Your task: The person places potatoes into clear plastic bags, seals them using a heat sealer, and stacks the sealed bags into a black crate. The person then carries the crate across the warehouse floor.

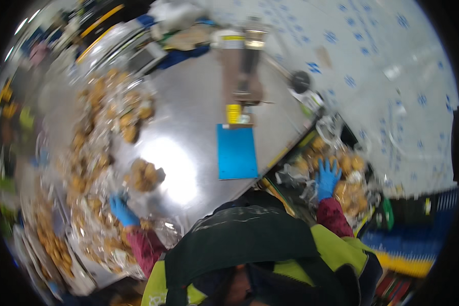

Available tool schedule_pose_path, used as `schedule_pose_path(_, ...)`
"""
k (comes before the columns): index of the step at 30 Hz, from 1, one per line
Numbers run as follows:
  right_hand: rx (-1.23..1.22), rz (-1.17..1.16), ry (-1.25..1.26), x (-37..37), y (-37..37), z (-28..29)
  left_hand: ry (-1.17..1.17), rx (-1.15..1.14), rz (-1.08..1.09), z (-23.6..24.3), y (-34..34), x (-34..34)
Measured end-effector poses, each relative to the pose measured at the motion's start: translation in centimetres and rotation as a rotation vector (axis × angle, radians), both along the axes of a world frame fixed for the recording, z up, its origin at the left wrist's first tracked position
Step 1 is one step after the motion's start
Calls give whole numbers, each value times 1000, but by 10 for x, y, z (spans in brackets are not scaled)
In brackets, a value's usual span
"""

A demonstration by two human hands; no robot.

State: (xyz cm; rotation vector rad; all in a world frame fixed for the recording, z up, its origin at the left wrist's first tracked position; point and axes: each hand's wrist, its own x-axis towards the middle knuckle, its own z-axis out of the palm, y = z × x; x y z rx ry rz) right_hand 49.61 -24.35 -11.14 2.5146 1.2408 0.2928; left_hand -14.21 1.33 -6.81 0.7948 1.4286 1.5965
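Observation:
My right hand [327, 179], in a blue glove, lies with its fingers spread on clear bags of potatoes [353, 191] in a dark crate at the right. On the left, my other blue-gloved hand, my left hand [123, 209], is among bagged potatoes [89, 204] on the metal table. Its fingers are smeared by motion, so any grip is unclear. A single bag of potatoes [145, 175] sits just beyond it, apart from the heap.
A machine with a blue plate [237, 153] stands mid-table [188, 86]. More bagged potatoes [130, 109] lie at the far left. A patterned plastic sheet [372, 56] covers the far right, with a blue crate [408, 234] at the near right.

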Motion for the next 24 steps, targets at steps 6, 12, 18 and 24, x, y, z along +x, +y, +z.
schedule_pose_path(6, 9, -136, -102, 27, -163, -39, 153, -43, -222, -32, -11, -26)
schedule_pose_path(12, 428, -738, 247, 48, -140, 2, 519, -91, -331, 10, -3, 66)
schedule_pose_path(18, 982, 231, 544, -103, 46, 94, 30, -37, -490, 59, 5, 86)
schedule_pose_path(24, 578, 751, 1386, -272, 176, 100, 289, -24, -1054, 80, -34, 114)
